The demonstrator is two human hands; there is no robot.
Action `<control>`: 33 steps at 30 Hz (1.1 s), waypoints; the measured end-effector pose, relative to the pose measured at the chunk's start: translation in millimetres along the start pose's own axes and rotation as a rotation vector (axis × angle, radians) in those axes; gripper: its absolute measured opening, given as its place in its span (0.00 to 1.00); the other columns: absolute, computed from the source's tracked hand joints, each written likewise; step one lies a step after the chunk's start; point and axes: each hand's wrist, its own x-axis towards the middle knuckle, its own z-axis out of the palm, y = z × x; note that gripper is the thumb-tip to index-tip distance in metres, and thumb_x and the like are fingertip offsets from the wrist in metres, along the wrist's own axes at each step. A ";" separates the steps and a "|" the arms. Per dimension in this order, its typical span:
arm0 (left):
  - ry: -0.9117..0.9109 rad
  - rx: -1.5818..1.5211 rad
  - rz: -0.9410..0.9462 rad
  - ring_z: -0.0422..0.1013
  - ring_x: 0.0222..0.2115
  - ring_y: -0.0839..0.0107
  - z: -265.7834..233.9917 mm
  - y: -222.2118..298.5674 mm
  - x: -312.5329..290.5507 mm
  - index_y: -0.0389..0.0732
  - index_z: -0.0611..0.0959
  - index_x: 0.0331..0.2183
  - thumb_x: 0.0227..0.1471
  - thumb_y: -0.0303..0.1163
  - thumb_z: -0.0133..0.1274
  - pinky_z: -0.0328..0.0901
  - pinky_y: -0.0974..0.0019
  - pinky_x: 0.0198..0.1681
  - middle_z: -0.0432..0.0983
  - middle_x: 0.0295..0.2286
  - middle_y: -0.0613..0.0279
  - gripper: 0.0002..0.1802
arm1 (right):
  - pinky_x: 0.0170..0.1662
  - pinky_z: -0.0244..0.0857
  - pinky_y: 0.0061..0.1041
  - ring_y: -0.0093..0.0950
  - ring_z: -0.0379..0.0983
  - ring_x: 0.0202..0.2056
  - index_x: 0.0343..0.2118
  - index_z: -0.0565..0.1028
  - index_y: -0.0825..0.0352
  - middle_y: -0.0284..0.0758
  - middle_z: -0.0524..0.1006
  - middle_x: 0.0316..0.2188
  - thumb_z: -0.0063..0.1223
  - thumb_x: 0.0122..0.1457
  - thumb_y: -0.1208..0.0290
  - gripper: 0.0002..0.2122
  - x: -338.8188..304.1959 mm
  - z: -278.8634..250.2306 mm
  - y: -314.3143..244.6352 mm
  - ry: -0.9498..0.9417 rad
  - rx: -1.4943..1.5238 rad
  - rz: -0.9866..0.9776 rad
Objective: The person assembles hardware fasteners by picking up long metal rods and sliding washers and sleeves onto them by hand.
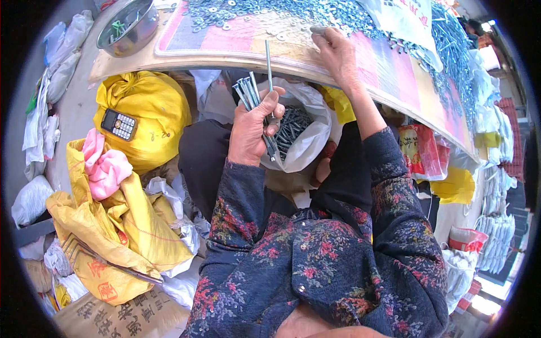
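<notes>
My left hand (253, 127) is closed around a bundle of long silver bolts (245, 93), their heads pointing up and to the left. One longer rod-like bolt (269, 65) stands upright from the thumb and fingers. Below this hand gapes a white sack (315, 128) filled with dark metal bolts (294, 127). Over the table's near edge, my right hand (337, 56) has its fingers pinched together beside scattered washers (225, 17). Something small and grey shows at its fingertips, too little to name.
The tabletop (191, 36) bears a pile of bolts (451, 53) at right and a white bag (403, 25). A metal bowl (128, 34) sits at its left corner. Left of my knees, a yellow bundle (152, 112) carries a keypad phone (118, 124); yellow sacking (107, 236) lies nearer.
</notes>
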 end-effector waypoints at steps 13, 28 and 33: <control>0.074 0.162 0.109 0.60 0.14 0.85 18.6 -10.9 14.7 0.32 0.79 0.39 0.52 0.33 0.58 0.51 0.83 0.12 0.71 0.20 0.65 0.16 | 0.34 0.67 0.37 0.42 0.75 0.28 0.35 0.77 0.64 0.43 0.75 0.22 0.48 0.59 0.58 0.14 30.1 51.1 -15.8 -0.091 -0.053 -0.069; -0.085 0.029 -0.098 0.58 0.11 0.84 20.5 -21.3 17.0 0.34 0.76 0.37 0.52 0.32 0.56 0.52 0.82 0.11 0.68 0.19 0.66 0.13 | 0.25 0.67 0.23 0.24 0.74 0.23 0.35 0.73 0.69 0.35 0.77 0.24 0.51 0.55 0.74 0.07 -36.1 -6.0 -27.6 -0.136 0.096 -0.353; 0.059 -0.011 0.022 0.62 0.16 0.83 11.2 -7.3 20.8 0.35 0.77 0.38 0.52 0.31 0.57 0.53 0.82 0.12 0.70 0.21 0.66 0.13 | 0.33 0.67 0.36 0.43 0.74 0.29 0.38 0.74 0.64 0.42 0.77 0.27 0.50 0.58 0.67 0.09 -14.3 9.2 -24.5 -0.282 0.263 -0.240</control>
